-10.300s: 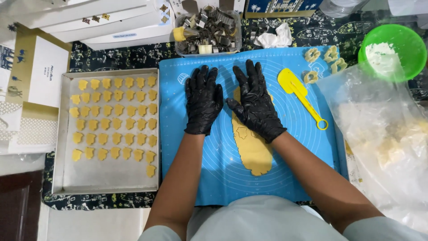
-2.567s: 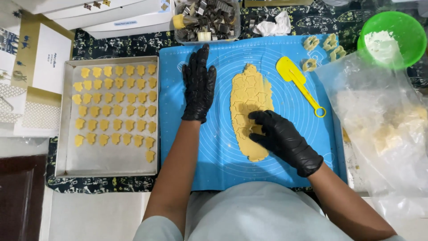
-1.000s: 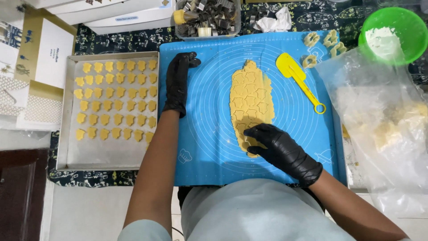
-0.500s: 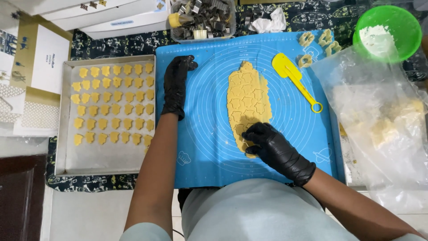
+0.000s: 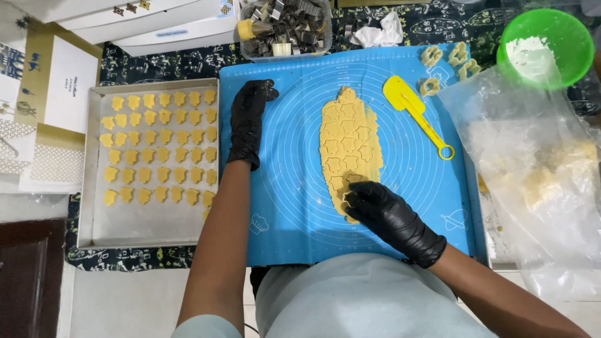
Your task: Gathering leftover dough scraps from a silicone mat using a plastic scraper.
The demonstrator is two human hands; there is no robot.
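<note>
A long strip of rolled dough (image 5: 350, 147) was laid on a blue silicone mat (image 5: 294, 213), running away from the person along the mat's middle. Its surface was marked with rows of cutter outlines. The right hand (image 5: 382, 213), gloved in black, was pressed on the near end of the dough, its fingers curled around a small cutter (image 5: 348, 199) held against the dough; only a bit of the cutter could be seen. The left hand (image 5: 248, 122), also gloved in black, was laid flat and released on the left part of the mat, well apart from the dough, with nothing held in it.

Just beside the mat on the left, a metal baking tray (image 5: 150, 228) was set on the table, and rows of small cut cookies (image 5: 159, 147) were arranged over its far half. A yellow spatula (image 5: 416, 116) was lain on the mat to the right of the dough, apart from it. Several cut dough shapes (image 5: 447, 62) were placed at the mat's far right corner. A green bowl (image 5: 573, 37) holding white flour was stood beyond them. A clear plastic bag (image 5: 538, 169) with dough scraps inside was spread at the right edge. A clear tub of metal cutters (image 5: 285, 25) was stood at the far edge of the mat.
</note>
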